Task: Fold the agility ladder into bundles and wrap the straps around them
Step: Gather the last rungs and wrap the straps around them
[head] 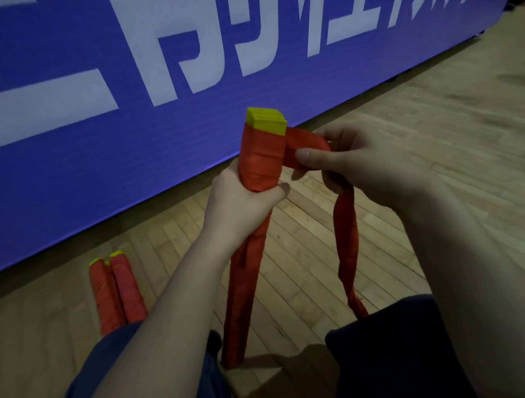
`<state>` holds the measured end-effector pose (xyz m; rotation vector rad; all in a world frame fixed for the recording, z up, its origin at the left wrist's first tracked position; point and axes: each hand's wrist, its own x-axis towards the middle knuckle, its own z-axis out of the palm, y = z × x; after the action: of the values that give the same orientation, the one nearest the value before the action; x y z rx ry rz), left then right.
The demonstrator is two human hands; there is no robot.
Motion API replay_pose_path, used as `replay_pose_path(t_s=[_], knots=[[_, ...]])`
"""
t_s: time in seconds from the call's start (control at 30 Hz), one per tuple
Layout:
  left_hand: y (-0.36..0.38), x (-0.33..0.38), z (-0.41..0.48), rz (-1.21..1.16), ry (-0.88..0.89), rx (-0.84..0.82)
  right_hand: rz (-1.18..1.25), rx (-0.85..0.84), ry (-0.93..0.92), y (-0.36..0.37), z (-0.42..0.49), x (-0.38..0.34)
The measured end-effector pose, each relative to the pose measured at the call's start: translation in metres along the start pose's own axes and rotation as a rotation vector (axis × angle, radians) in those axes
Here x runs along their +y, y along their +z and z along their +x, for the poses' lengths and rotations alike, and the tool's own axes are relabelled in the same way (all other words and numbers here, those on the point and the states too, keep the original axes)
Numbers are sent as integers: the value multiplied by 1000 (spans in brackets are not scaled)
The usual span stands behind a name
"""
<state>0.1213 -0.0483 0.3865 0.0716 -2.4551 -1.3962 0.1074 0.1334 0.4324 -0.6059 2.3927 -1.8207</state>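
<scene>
Bundle (263, 156) is standing upright between my knees. Its long axis is running from the floor (404, 136) up to the yellow end (266, 119), leaning slightly right as it rises. My left grip (243, 200) is curling round it just under the wrapped top section, with the thumb lying across the near face, and it is holding the bundle steady.

My right grip (353, 163) is sitting just beside the bundle on its right, level with those wraps. Its thumb and fingers are pinching the strap (305, 146) flat where it is leaving the bundle's right edge. That short taut run is lying roughly square to the long axis. Below the pinch the loose strap is hanging down, twisting as it goes, and I am losing sight of its end behind my right leg.

This is the relation I am working from: the axis is upright, the strap is coming off to the right, and the right grip is the nearer one to the free length. I am judging that the next turn is going to have to carry the strap round that axis while the left grip is acting as the anchor. The wraps are covering only the upper part so far, so I am reckoning this bundle is well short of done. The twist in the hanging length could be laying unevenly unless I am flattening it first.

Two wrapped bundles (117, 291) are lying side by side on the floor to my left, near the blue banner (98, 116).
</scene>
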Motion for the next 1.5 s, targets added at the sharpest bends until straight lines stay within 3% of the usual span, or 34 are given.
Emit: replay_pose_path(t_s=[0.17,0.33,0.43,0.57,0.67,0.77,0.9,1.03,1.13,1.23,1.5], knots=[[8,9,-8,228,11,10,-189,55,2,12,2,-1],[13,14,-13,428,-22,124,-166,75,25,27,3,-1],[15,11,-15,617,54,180,-117,106,86,34,5,-4],[24,8,-16,722,148,156,-215,295,37,48,3,-3],[28,13,-21,500,145,81,-213,418,-27,53,6,4],[22,10,-18,286,175,-45,-154,429,-109,44,9,4],[-1,8,-9,-311,59,-416,25,183,-176,28,7,5],[-13,7,-7,-668,30,-559,163,-52,-190,29,0,1],[-16,10,-9,-715,55,-621,218,-188,-177,22,-2,0],[-17,12,-12,-687,87,-567,193,-299,-132,9,0,3],[-23,9,-13,-501,118,-440,-11,-346,31,-14,1,12]])
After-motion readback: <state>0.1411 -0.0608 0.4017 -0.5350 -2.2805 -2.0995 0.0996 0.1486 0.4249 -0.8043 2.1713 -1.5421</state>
